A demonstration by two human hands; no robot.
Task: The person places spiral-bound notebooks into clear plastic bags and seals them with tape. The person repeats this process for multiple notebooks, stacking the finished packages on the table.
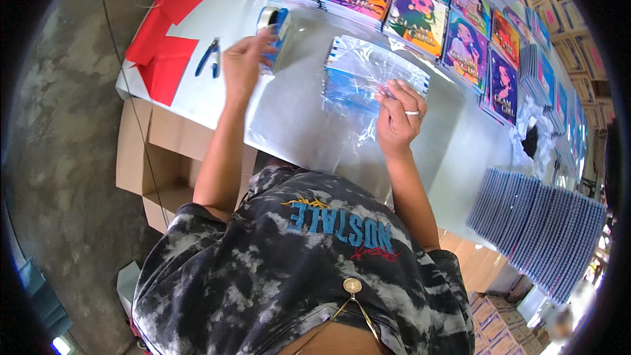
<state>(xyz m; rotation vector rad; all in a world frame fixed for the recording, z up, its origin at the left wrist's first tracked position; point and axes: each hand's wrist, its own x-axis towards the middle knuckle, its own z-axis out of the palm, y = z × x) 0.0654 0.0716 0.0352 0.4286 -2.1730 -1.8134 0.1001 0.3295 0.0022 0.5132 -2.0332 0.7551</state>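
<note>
My right hand [398, 115], with a ring on one finger, presses down on a clear plastic bag [365, 79] that holds a blue booklet and lies on the shiny white table [296, 125]. My left hand [244, 62] is raised at the blue tape dispenser [276, 33] with its roll of clear tape, fingers touching it. The hand is blurred, so its grip is unclear.
Stacks of colourful booklets [420, 13] line the far side of the table. A fanned row of blue booklets [539, 230] lies at the right. Red paper sheets [167, 33] and blue-handled pliers [209, 58] sit at the left end. Cardboard boxes [164, 164] stand below the table.
</note>
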